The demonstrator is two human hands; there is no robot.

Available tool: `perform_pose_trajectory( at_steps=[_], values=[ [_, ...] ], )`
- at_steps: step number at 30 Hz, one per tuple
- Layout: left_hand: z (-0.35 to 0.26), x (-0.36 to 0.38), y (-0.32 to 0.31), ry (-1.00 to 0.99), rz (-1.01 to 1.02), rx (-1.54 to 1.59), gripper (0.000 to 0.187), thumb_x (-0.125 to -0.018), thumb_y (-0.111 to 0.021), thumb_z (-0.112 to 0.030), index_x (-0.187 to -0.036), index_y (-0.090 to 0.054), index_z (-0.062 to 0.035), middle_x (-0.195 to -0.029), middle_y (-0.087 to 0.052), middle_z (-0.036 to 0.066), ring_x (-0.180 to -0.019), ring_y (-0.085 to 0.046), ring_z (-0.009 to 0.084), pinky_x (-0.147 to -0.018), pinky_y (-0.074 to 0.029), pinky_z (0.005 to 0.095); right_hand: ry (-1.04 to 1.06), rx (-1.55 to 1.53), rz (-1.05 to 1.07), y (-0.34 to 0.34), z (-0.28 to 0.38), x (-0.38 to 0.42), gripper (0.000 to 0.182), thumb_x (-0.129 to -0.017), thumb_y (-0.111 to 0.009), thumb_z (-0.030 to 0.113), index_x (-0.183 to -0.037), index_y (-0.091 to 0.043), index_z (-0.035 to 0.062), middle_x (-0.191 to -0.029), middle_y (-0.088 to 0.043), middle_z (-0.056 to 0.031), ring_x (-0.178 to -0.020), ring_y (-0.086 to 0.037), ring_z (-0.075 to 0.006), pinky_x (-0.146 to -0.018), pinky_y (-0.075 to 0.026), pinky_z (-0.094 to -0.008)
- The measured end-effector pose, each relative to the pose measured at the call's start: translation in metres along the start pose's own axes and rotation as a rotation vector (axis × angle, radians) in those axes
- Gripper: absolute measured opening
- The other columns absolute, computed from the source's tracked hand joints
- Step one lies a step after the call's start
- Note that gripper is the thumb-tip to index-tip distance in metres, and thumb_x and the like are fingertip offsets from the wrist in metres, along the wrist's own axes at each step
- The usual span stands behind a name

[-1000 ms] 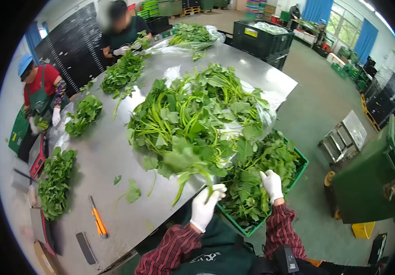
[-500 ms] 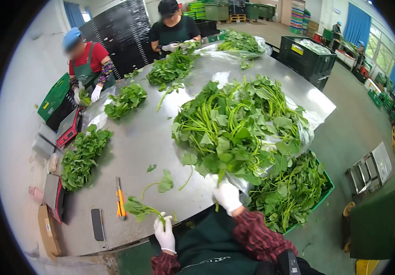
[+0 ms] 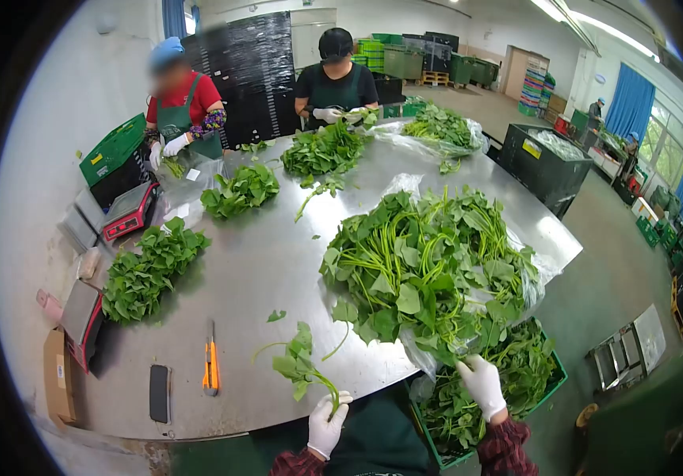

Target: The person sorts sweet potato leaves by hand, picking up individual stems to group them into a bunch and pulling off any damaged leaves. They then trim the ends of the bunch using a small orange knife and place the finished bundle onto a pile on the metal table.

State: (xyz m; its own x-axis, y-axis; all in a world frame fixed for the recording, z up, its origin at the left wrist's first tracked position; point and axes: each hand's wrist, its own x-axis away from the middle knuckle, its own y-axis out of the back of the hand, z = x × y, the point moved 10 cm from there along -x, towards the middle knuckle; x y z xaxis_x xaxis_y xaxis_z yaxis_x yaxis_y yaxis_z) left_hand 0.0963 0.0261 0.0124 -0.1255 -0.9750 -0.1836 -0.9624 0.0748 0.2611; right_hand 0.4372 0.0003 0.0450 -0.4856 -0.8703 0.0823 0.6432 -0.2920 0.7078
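Note:
My left hand [image 3: 328, 424], in a white glove, is closed round the stems of a small bunch of leafy greens [image 3: 298, 365] above the table's front edge. The bunch's leaves point away from me, to the left. My right hand [image 3: 482, 386], also gloved, has its fingers pinched at a leafy green stem [image 3: 442, 349] on the near edge of a large heap of greens [image 3: 405, 270]. Its fingertips are partly hidden. Below that hand stands a green crate [image 3: 547, 386] full of the same greens.
On the metal table [image 3: 254, 270] lie an orange utility knife [image 3: 211, 369], a black phone-like object [image 3: 160, 394] and a leafy pile [image 3: 151, 270]. Red-black scales [image 3: 88, 317] stand at left. Two co-workers [image 3: 179, 111] handle greens across the table. A black bin [image 3: 543, 163] stands at right.
My right hand has moved right along the heap's near edge, over the crate. My left hand has moved right and down with its bunch. The view has shifted.

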Motion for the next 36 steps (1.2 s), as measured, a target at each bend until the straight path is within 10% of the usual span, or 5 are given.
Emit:
perform_pose_trajectory(
  at_steps=[7,13,23,32,36],
  values=[
    [-0.001,0.006,0.033,0.056,-0.09,-0.005,0.016,-0.082,-0.053,-0.002,-0.093,-0.065,0.0001,-0.095,-0.065,0.009,-0.089,-0.059,0.0184,-0.082,-0.045,0.0292,0.587,0.217,-0.22,-0.058,0.203,-0.14,0.039,-0.075,-0.068,0.034,-0.077,-0.058,-0.004,-0.075,-0.059,-0.0243,-0.074,-0.058,-0.0415,-0.066,-0.048,-0.0443],
    [0.038,0.027,0.064,0.345,-0.206,0.159,0.014,-0.088,-0.054,-0.007,-0.095,-0.064,-0.0009,-0.092,-0.064,0.009,-0.089,-0.058,0.0179,-0.083,-0.044,0.0294,0.192,0.519,0.212,-0.112,0.182,-0.23,0.06,-0.059,-0.074,0.052,-0.09,-0.068,0.0001,-0.093,-0.066,-0.0187,-0.085,-0.065,-0.0312,-0.074,-0.051,-0.0345],
    [0.042,0.031,0.084,0.205,-0.194,0.203,0.018,-0.089,-0.054,-0.011,-0.096,-0.063,0.0036,-0.087,-0.066,0.01,-0.08,-0.061,0.015,-0.077,-0.048,0.0272,0.575,0.201,-0.248,-0.013,0.147,-0.278,0.03,-0.059,-0.065,0.024,-0.061,-0.061,-0.0061,-0.062,-0.06,-0.0247,-0.059,-0.062,-0.0334,-0.058,-0.048,-0.0382],
    [0.052,0.025,0.082,0.244,-0.26,0.372,0.016,-0.087,-0.052,-0.002,-0.096,-0.064,0.0041,-0.086,-0.066,0.01,-0.079,-0.063,0.0144,-0.076,-0.049,0.0262,0.571,-0.457,0.09,0.004,0.301,-0.083,0.02,-0.071,-0.065,0.015,-0.073,-0.062,-0.0044,-0.059,-0.057,-0.0007,-0.053,-0.046,-0.0053,-0.047,-0.038,-0.0252],
    [0.035,0.016,0.092,0.243,-0.254,0.445,0.018,-0.09,-0.051,-0.005,-0.1,-0.062,0.004,-0.09,-0.065,0.011,-0.082,-0.062,0.0161,-0.077,-0.049,0.0281,0.544,-0.057,0.12,-0.124,0.262,-0.038,0.036,-0.073,-0.07,0.029,-0.081,-0.06,-0.0053,-0.071,-0.062,-0.0195,-0.063,-0.058,-0.0321,-0.062,-0.048,-0.0369]
  ],
)
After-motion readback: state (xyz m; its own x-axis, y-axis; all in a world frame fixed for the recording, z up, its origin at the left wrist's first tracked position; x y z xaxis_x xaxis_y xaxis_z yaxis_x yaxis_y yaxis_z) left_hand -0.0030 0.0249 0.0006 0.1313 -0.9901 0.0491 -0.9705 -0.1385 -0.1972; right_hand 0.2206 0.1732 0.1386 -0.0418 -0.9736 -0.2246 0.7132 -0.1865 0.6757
